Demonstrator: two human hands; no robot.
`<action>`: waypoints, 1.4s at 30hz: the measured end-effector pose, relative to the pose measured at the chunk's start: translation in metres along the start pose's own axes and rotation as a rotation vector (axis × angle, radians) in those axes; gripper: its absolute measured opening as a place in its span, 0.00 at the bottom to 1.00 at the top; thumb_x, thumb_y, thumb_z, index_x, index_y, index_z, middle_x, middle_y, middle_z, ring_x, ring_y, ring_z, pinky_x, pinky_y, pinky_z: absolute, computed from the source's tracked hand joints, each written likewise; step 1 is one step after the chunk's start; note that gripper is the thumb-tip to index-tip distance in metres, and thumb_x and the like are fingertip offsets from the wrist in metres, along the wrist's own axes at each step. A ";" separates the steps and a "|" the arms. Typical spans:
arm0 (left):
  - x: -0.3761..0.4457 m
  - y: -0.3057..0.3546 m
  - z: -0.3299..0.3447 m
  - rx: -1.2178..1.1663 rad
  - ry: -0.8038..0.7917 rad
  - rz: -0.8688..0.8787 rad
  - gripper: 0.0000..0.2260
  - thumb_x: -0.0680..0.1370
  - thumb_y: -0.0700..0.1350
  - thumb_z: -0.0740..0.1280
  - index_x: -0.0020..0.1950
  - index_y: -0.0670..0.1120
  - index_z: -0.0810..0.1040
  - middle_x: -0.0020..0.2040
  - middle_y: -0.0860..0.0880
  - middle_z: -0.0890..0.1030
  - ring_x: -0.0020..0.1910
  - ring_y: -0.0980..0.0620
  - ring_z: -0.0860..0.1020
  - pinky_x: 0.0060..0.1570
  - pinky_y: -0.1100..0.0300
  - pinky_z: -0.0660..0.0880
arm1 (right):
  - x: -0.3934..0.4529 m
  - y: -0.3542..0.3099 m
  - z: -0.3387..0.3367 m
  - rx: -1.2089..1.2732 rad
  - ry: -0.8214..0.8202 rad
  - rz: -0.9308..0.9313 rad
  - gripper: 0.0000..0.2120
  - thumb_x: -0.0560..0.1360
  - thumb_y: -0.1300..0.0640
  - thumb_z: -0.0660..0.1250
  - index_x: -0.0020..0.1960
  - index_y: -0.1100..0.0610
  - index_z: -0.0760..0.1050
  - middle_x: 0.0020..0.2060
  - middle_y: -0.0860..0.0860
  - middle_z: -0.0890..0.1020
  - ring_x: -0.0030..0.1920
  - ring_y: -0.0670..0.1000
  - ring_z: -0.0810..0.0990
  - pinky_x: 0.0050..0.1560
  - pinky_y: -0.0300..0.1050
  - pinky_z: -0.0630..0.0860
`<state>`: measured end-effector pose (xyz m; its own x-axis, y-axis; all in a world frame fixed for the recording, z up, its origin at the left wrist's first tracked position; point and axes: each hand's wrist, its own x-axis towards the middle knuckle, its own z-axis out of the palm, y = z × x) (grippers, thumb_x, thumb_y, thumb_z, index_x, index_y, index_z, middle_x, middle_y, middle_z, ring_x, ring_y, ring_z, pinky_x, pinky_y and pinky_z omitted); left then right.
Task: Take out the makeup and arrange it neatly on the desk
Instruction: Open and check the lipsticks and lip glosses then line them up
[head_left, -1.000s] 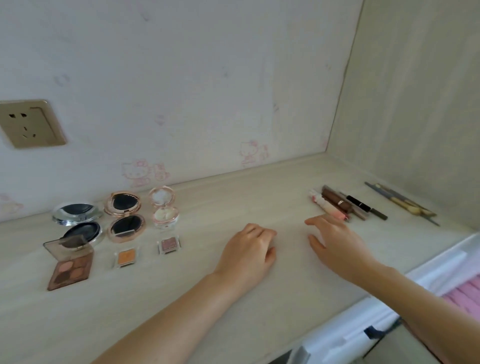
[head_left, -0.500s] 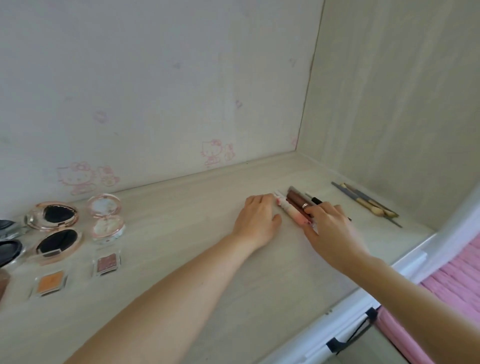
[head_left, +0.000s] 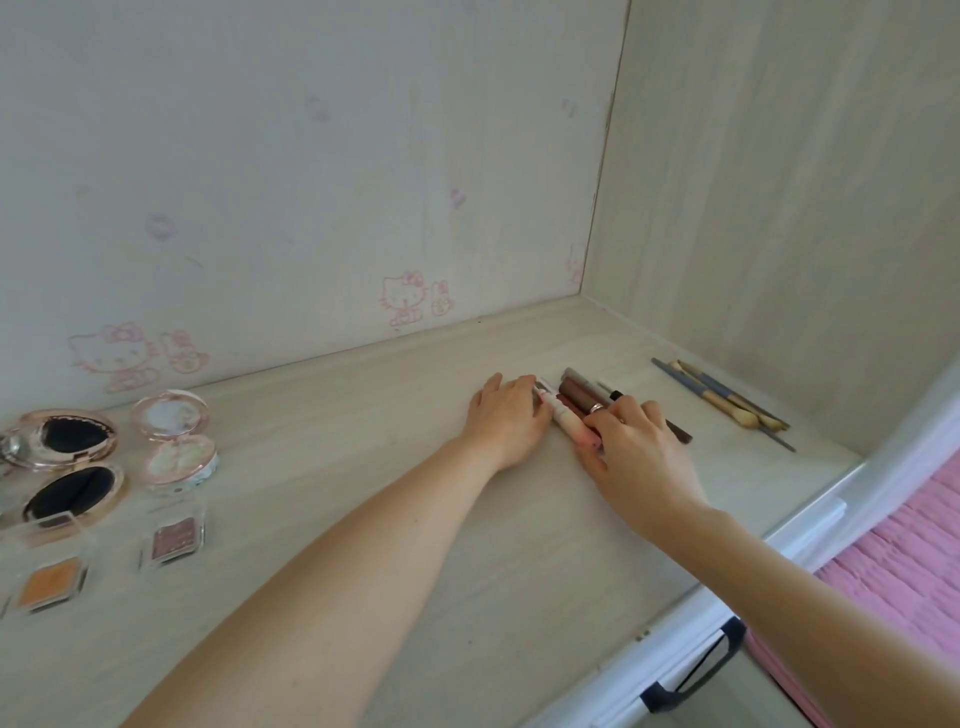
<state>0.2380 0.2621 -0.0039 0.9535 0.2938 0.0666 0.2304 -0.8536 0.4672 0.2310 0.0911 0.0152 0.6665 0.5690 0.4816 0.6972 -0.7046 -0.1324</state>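
On the pale wooden desk (head_left: 363, 410) lies a row of slim makeup: a pink-and-white tube (head_left: 563, 422), brown lip tubes (head_left: 576, 392) and a dark pencil (head_left: 679, 431). My left hand (head_left: 506, 421) lies flat on the desk, its fingertips against the left side of the pink-and-white tube. My right hand (head_left: 641, 457) covers the near ends of the tubes, fingers bent on top and thumb at the pink tube's near end. Further right, several thin brushes (head_left: 727, 400) lie side by side.
At the left are open rose-gold compacts (head_left: 67, 441), a pink compact (head_left: 176, 439) and two single eyeshadow pans (head_left: 175, 538) (head_left: 52, 582). A wooden side panel (head_left: 779, 208) closes the right. A white rail (head_left: 727, 597) and pink fabric (head_left: 909, 551) lie past the desk's front edge.
Both hands moved right and away from me to the tube row. The left hand now touches the pink tube's side and the right hand rests on the tubes. The view panned right.
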 end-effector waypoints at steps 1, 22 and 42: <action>0.000 0.000 0.000 0.000 0.003 0.000 0.23 0.81 0.53 0.54 0.75 0.46 0.61 0.74 0.45 0.66 0.76 0.43 0.54 0.72 0.48 0.54 | 0.000 0.001 0.003 -0.010 -0.014 0.021 0.11 0.73 0.59 0.71 0.55 0.55 0.80 0.41 0.60 0.78 0.42 0.64 0.74 0.37 0.55 0.76; 0.027 0.022 0.003 -0.042 -0.010 0.020 0.16 0.79 0.54 0.58 0.62 0.49 0.76 0.65 0.47 0.74 0.67 0.40 0.64 0.62 0.49 0.64 | 0.024 0.026 0.011 0.014 -0.198 0.246 0.12 0.78 0.63 0.60 0.61 0.60 0.73 0.53 0.58 0.74 0.55 0.58 0.71 0.51 0.48 0.72; -0.023 0.051 -0.033 -0.981 0.342 0.047 0.09 0.78 0.45 0.66 0.57 0.52 0.73 0.50 0.48 0.82 0.45 0.55 0.78 0.43 0.63 0.72 | 0.028 -0.004 -0.014 0.697 0.299 0.419 0.08 0.73 0.59 0.71 0.49 0.52 0.75 0.43 0.44 0.81 0.42 0.38 0.79 0.37 0.23 0.71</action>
<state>0.2218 0.2260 0.0474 0.8163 0.5064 0.2778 -0.2101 -0.1876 0.9595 0.2429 0.1039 0.0408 0.8755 0.1167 0.4689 0.4777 -0.3548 -0.8036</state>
